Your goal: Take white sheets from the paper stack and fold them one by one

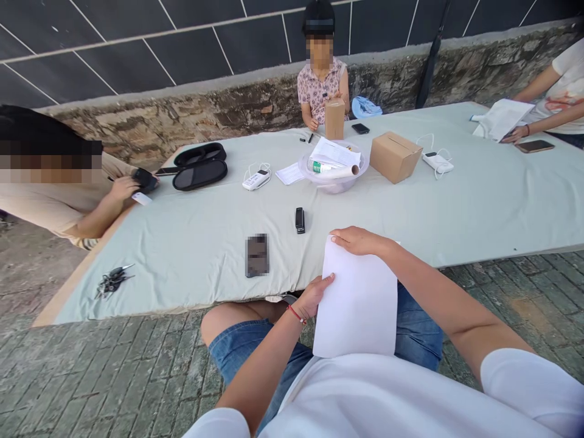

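A stack or sheet of white paper (358, 304) lies over my lap, reaching up to the table's near edge. My left hand (314, 295) grips its left side, thumb on top and fingers underneath. My right hand (356, 240) is closed on the far edge, thumb at the upper left corner. How many sheets there are I cannot tell. Beyond my hands on the cloth lies a small black object like a stapler (299, 220). To its left is a dark, blurred-out flat object (257, 255).
The cloth-covered table (191, 243) also bears keys (114, 281), an open black case (201, 167), a plastic basin (335, 182) of papers, a cardboard box (396, 158) and white corded devices (256, 179). People sit at left and far side; another at right handles white paper (504, 118).
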A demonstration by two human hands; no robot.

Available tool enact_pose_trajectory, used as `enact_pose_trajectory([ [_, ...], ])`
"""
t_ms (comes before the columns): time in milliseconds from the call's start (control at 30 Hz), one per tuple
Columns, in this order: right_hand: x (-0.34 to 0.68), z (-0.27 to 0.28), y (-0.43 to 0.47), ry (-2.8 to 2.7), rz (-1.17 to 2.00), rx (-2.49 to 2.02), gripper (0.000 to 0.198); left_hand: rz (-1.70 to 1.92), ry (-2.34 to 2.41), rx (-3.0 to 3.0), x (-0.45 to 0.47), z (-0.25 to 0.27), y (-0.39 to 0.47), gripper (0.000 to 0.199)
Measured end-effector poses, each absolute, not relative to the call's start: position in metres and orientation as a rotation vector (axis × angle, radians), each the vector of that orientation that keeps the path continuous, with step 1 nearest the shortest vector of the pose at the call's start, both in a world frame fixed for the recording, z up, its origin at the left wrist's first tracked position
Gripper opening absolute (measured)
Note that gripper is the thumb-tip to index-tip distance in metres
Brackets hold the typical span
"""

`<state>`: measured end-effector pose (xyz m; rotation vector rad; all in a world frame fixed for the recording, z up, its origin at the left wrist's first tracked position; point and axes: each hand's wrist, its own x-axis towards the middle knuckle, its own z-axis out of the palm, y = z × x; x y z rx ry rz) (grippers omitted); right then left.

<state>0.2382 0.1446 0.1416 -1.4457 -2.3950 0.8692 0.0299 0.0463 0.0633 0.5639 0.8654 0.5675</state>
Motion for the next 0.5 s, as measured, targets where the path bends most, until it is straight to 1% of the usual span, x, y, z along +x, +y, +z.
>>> enact_pose_trajectory([
  [133,0.242,0.147,0.146,-2.325,0.974,-1.437,0.029,0.563,0.889,0.578,0.029,0.065,0.044,0.053],
  [233,0.244,0.146,0.147,-2.238,1.077,-1.401,0.031,0.591,0.869,0.623,0.032,0.067,0.041,0.057],
  [300,0.245,0.139,0.15,-2.169,1.117,-1.401,0.029,0.673,0.866,0.678,0.035,0.068,0.041,0.059],
  [400,0.246,0.122,0.156,-2.019,1.132,-1.446,0.021,0.826,0.908,0.785,0.039,0.067,0.044,0.057],
  [500,0.246,0.108,0.164,-1.895,1.143,-1.453,0.02,0.866,0.944,0.898,0.042,0.063,0.05,0.058],
])
